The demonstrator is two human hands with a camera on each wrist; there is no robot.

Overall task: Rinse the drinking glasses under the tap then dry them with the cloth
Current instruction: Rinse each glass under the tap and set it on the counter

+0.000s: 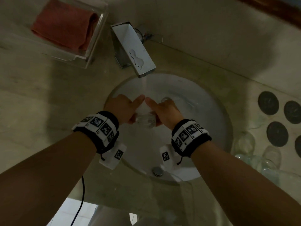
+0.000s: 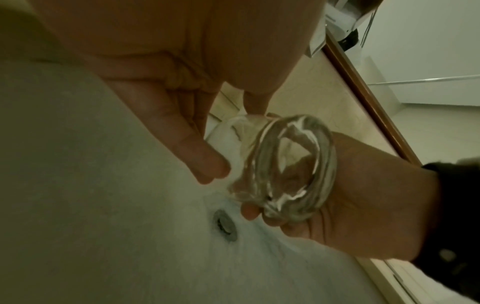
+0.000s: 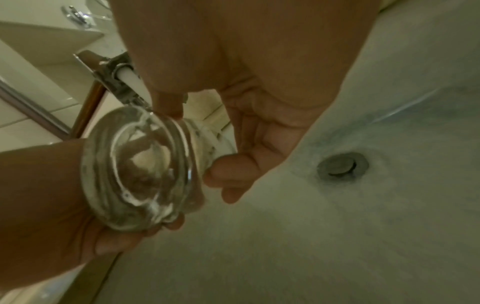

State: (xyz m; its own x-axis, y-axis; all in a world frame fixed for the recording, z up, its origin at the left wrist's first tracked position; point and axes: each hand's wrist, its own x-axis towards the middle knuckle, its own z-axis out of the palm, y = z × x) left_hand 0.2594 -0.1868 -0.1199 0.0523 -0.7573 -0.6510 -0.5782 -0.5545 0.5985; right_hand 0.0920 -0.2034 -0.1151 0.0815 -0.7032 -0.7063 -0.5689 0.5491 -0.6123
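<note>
A clear drinking glass [image 1: 145, 120] lies on its side between my two hands, low in the white sink under the running water [image 1: 144, 86] from the square chrome tap [image 1: 133, 48]. My left hand [image 1: 128, 110] grips one side of it and my right hand [image 1: 161, 110] the other, thumbs pointing at each other. In the left wrist view the thick-based glass [image 2: 285, 170] sits in the right hand [image 2: 363, 195], with the left fingers [image 2: 197, 156] against its wall. In the right wrist view the glass [image 3: 140, 170] rests in the left hand [image 3: 52, 195]. The red cloth [image 1: 65, 25] lies folded at the back left.
The cloth sits in a clear plastic tray [image 1: 97, 38] on the counter. Several more glasses [image 1: 244, 142] stand to the right of the sink rim [image 1: 226, 121], beside dark round coasters [image 1: 268, 106]. The drain [image 3: 342, 164] is at the basin's bottom. A black cable [image 1: 81, 201] hangs off the front edge.
</note>
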